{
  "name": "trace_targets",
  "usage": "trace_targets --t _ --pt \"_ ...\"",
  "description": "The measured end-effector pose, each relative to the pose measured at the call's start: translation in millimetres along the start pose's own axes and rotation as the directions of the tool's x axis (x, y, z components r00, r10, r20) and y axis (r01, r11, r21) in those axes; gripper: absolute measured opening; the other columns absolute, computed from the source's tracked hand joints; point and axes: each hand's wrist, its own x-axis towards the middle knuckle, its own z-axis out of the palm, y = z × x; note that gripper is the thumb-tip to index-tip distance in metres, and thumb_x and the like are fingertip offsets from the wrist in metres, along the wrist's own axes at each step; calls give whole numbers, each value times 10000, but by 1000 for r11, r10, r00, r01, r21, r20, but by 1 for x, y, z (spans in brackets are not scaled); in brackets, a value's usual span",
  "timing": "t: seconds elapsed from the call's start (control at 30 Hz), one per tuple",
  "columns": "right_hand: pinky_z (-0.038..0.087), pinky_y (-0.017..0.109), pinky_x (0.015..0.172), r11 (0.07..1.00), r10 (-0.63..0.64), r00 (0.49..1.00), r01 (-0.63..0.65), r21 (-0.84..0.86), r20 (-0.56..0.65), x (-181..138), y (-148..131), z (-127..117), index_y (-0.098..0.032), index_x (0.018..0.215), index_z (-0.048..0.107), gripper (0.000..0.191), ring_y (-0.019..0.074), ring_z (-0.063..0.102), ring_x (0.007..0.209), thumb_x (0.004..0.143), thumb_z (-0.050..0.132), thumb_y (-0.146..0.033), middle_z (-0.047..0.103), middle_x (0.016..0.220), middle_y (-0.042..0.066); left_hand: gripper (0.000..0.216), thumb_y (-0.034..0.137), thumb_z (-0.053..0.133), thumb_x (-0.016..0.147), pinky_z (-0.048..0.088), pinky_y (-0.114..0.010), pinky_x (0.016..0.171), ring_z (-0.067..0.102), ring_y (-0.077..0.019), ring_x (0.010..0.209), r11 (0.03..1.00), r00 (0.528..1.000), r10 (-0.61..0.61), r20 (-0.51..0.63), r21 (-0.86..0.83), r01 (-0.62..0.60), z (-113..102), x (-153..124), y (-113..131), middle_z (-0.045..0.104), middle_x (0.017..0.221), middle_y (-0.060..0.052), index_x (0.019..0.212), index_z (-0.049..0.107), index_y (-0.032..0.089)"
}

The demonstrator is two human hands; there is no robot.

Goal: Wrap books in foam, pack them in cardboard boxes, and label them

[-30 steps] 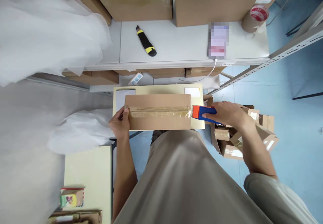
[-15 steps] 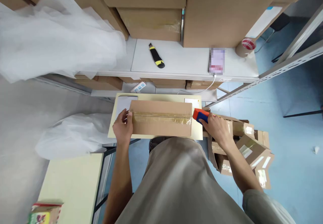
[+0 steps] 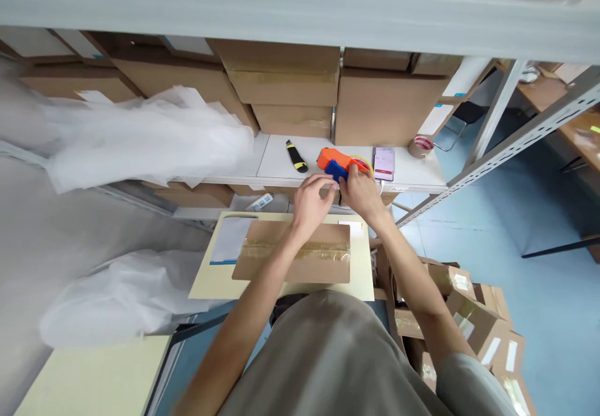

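My right hand [image 3: 360, 192] is raised over the white shelf [image 3: 412, 175] and grips an orange and blue tape dispenser [image 3: 334, 163]. My left hand [image 3: 311, 201] is up beside it, fingers curled and touching the dispenser's blue part. Below both hands a flat cardboard box [image 3: 295, 258] with a strip of clear tape along its seam lies on a small pale yellow table [image 3: 364, 278]. Neither hand touches the box.
A black and yellow utility knife [image 3: 296, 156], a phone [image 3: 384, 163] and a tape roll [image 3: 420, 147] lie on the shelf under stacked cartons [image 3: 383, 105]. White plastic wrap [image 3: 140, 138] hangs at left. Small taped boxes [image 3: 473, 316] are piled on the blue floor at right.
Both hands left the box. The right hand lifted the tape dispenser from the box's right end up to the shelf, and the left hand rose to meet it. The view tilted upward.
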Motion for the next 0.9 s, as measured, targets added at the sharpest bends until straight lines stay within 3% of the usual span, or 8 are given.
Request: trace_targets --t 0.1,0.23,0.43,0.57,0.67,0.77,0.83,0.9 --pt "351 475 1240 998 -52 999 51 -36 -14 34 -4 13 12 1429 563 398 379 725 1235 1132 378 -177 786 1246 301 259 361 681 1122 629 -494 1095 729 -279 1257 1000 1000 10 15 -6 -10 14 16 -2 728 1432 -142 1334 772 243" --pt "260 498 1310 998 20 999 -21 -58 -28 64 3 37 20 1483 567 448 372 662 1339 1128 351 -146 738 1384 313 385 440 711 1115 651 -486 1063 717 -265 1253 1000 1000 1 19 -13 -1 16 10 -6 681 1494 -132 1436 701 229" --pt "235 569 1367 997 48 995 -52 -48 -82 63 19 67 2 1646 482 560 387 445 1598 1117 394 -159 535 1680 322 262 379 610 1141 637 -441 1072 763 -267 1202 996 996 -87 4 -25 87 -18 -36 -20 800 1319 -131 1264 811 265" --pt "320 594 1364 997 82 984 -81 12 -161 8 30 61 -38 1758 354 638 380 290 1728 1152 311 -231 355 1835 277 276 410 634 1072 581 -464 1185 764 -296 1275 960 953 -279 -116 -1 281 -64 -97 -55 832 1307 -101 1224 810 261" --pt "442 602 1292 983 134 979 -112 144 -155 -64 33 52 -77 1748 387 641 394 394 1687 1184 295 -368 437 1791 286 398 493 642 1031 561 -479 1210 741 -316 1329 869 848 -470 -244 42 494 -95 -150 -89 791 1413 -136 1300 773 231" --pt "580 552 1128 933 217 976 -215 289 28 -137 25 53 -86 1735 413 731 433 637 1492 1184 331 -559 628 1626 305 507 583 648 1002 608 -465 1111 771 -338 1248 734 716 -645 -267 46 678 -110 -192 -112 784 1414 -180 1323 749 204" --pt "621 485 1031 891 246 951 -297 342 186 -170 13 63 -80 1714 450 782 425 751 1334 1172 345 -633 706 1532 300 519 634 624 1008 620 -432 1025 787 -344 1180 694 696 -689 -202 94 714 -112 -206 -118 822 1300 -166 1278 759 213" --pt "628 423 966 862 250 922 -350 365 295 -188 -1 77 -52 1712 455 821 403 801 1239 1166 361 -658 778 1412 286 513 670 602 1020 606 -405 938 792 -355 1101 685 707 -692 -146 179 706 -109 -209 -118 844 1140 -145 1226 770 232"
